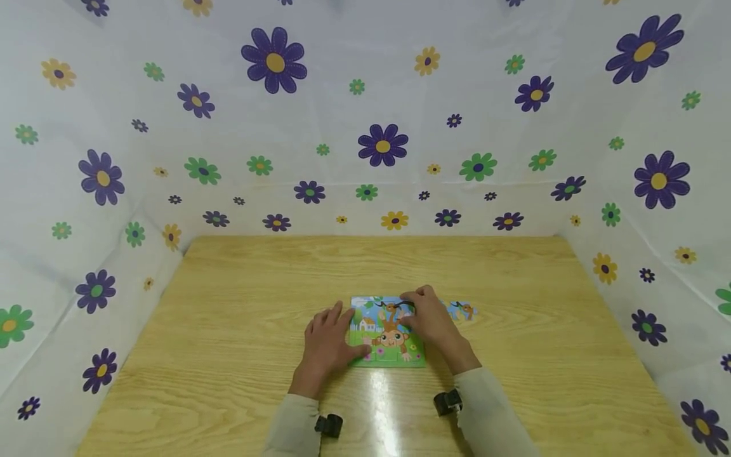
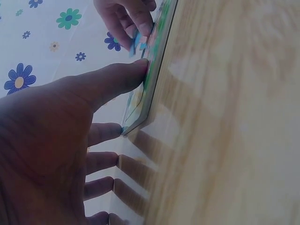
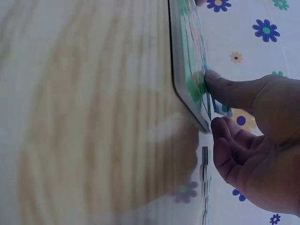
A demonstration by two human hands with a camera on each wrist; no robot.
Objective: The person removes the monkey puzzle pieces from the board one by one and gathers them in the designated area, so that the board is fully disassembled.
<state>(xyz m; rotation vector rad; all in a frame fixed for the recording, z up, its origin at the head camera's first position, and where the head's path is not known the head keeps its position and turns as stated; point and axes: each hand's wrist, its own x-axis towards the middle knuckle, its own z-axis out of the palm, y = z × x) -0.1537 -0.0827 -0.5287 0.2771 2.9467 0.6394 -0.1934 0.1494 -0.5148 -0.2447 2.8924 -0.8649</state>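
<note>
A jigsaw puzzle board (image 1: 390,360) with a monkey, a small house and flowers lies on the table. My left hand (image 1: 328,339) is at its left side; the thumb (image 2: 126,77) rests on the puzzle's lower left and the spread fingers reach along the left edge. Over the puzzle's upper right, my right hand (image 1: 432,322) pinches a blue puzzle piece (image 2: 133,47), tilted up from the surface. In the right wrist view this piece (image 3: 221,107) shows between thumb and curled fingers. Most of it is hidden by the hand in the head view.
Just right of the right hand, loose puzzle pieces (image 1: 461,310) lie on the wooden table (image 1: 240,304). A white cloth (image 1: 320,114) printed with flowers walls the table at the back and both sides. Each wrist wears a black strap mount (image 1: 329,425).
</note>
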